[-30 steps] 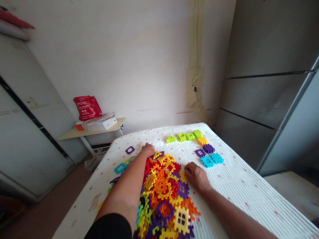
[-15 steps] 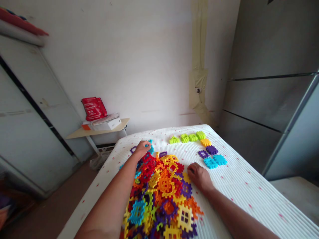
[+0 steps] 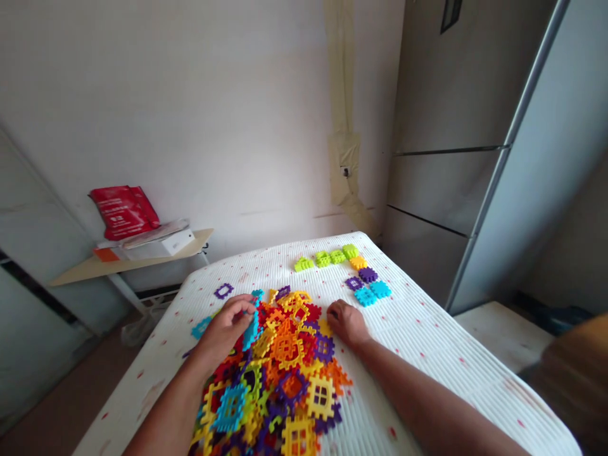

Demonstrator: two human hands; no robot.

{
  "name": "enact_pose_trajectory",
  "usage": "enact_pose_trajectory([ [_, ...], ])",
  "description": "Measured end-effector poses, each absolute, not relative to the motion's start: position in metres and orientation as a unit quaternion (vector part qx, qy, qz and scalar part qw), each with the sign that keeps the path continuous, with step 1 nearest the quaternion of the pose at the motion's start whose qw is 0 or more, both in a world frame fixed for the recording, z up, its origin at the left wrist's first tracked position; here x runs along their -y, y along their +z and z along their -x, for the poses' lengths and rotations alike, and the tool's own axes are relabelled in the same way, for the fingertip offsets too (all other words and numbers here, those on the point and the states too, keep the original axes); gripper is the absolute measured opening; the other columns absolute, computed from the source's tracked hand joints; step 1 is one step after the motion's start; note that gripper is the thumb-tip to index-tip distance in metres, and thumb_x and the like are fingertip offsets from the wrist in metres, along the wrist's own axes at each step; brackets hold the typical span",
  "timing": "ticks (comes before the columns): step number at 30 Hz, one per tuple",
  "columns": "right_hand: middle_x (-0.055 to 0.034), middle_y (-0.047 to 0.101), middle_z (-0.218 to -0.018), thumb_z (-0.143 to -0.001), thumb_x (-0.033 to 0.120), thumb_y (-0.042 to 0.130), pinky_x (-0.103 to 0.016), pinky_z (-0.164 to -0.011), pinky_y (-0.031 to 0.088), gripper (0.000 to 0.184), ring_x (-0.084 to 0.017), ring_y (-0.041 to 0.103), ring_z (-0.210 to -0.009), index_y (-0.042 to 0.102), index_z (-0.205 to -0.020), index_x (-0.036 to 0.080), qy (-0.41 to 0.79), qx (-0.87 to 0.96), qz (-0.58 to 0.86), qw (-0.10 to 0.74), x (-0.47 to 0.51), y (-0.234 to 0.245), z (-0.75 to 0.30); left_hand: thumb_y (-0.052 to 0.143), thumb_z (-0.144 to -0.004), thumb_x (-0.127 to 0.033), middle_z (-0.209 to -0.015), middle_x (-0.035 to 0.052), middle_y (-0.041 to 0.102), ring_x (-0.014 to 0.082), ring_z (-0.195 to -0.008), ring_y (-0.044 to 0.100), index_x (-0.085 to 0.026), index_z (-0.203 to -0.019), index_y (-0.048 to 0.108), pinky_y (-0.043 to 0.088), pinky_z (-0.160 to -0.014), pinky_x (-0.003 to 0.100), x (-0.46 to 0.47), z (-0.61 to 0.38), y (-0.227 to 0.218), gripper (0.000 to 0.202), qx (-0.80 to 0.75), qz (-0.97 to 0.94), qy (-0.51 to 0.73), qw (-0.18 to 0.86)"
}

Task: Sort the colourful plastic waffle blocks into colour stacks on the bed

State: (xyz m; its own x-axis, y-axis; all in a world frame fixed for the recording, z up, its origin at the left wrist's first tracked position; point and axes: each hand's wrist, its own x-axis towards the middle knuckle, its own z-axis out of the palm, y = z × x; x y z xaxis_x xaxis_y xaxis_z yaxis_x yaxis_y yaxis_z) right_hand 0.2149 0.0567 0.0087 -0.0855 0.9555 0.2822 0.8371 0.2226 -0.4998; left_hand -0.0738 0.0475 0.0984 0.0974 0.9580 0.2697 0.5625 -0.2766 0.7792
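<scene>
A heap of interlocking plastic waffle blocks (image 3: 275,370) in red, orange, yellow, purple and cyan lies on the white ribbed table cover (image 3: 427,354). My left hand (image 3: 224,327) is at the heap's left side, its fingers shut on an upright cyan block (image 3: 251,330). My right hand (image 3: 346,323) rests on the cover at the heap's right edge, fingers curled, holding nothing. Sorted blocks lie beyond the heap: a lime green row (image 3: 323,258), an orange one (image 3: 358,262), purple ones (image 3: 361,277) and cyan ones (image 3: 373,291).
A purple block (image 3: 223,291) and a cyan block (image 3: 201,327) lie apart, left of the heap. A low shelf (image 3: 133,261) holds a red bag (image 3: 124,212) and a white box (image 3: 161,246). A grey metal cabinet (image 3: 451,158) stands at the right.
My left hand has moved back and left, from the heap's far side to its left side, with the cyan block now upright in its fingers. The view has turned right; my right hand stays put.
</scene>
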Motion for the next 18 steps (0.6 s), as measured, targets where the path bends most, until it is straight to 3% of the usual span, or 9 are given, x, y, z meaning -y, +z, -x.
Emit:
enact_pose_trajectory([
  [12, -0.0037, 0.065, -0.086, -0.081, 0.017, 0.048, -0.021, -0.064, 0.035, 0.019, -0.013, 0.058, -0.075, 0.066, -0.081, 0.019, 0.092, 0.724, 0.624, 0.281, -0.055, 0.011, -0.213, 0.062, -0.064, -0.042, -0.111, 0.0097, 0.062, 0.0279, -0.11, 0.054, -0.022, -0.068, 0.066, 0.04, -0.097, 0.042, -0.02, 0.063, 0.077, 0.021, -0.542, -0.672, 0.442, 0.243],
  [15, -0.0033, 0.064, -0.085, -0.081, 0.017, 0.048, -0.021, -0.064, 0.035, 0.019, -0.013, 0.057, -0.075, 0.066, -0.081, 0.019, 0.091, 0.728, 0.617, 0.286, -0.055, 0.01, -0.214, 0.065, -0.067, -0.043, -0.099, 0.0064, 0.066, 0.0231, -0.096, 0.06, -0.022, -0.078, 0.065, 0.049, -0.082, 0.034, -0.007, 0.059, 0.081, 0.024, -0.537, -0.593, 0.506, 0.321],
  [18, -0.0031, 0.064, -0.084, -0.081, 0.017, 0.047, -0.021, -0.064, 0.035, 0.019, -0.012, 0.056, -0.074, 0.066, -0.081, 0.018, 0.093, 0.73, 0.613, 0.287, -0.055, 0.008, -0.215, 0.068, -0.067, -0.042, -0.082, 0.0023, 0.067, 0.0151, -0.071, 0.06, -0.021, -0.086, 0.062, 0.047, -0.06, 0.024, 0.004, 0.054, 0.081, 0.028, -0.506, -0.488, 0.579, 0.414],
])
